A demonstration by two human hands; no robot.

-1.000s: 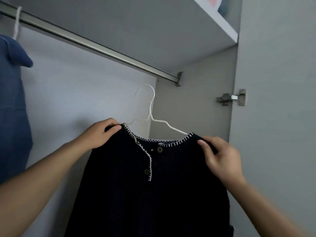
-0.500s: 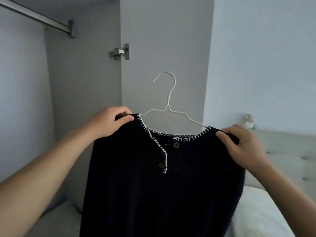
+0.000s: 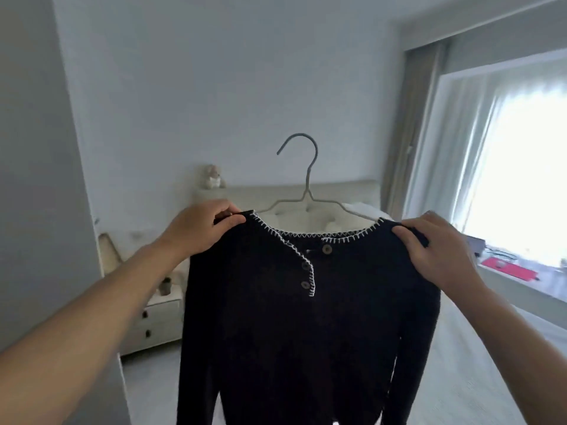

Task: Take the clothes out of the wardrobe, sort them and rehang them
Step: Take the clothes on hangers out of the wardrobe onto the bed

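A dark long-sleeved top (image 3: 306, 332) with white stitching round the neckline and small brown buttons hangs on a thin white wire hanger (image 3: 307, 185), held up in front of me. My left hand (image 3: 199, 228) pinches the top's left shoulder. My right hand (image 3: 435, 250) grips its right shoulder. The hanger's hook points up and hangs on nothing. The wardrobe's side panel (image 3: 33, 179) is at the far left; the rail is out of view.
A bed (image 3: 454, 378) with a pale padded headboard (image 3: 343, 191) lies behind the top. A white bedside drawer unit (image 3: 153, 320) stands at left, a soft toy (image 3: 211, 176) above it. A bright curtained window (image 3: 515, 185) and its sill with red items fill the right.
The view has swung right, away from the wardrobe's rail and hinge toward the bed and window. Both hands keep the same hold on the top's shoulders.
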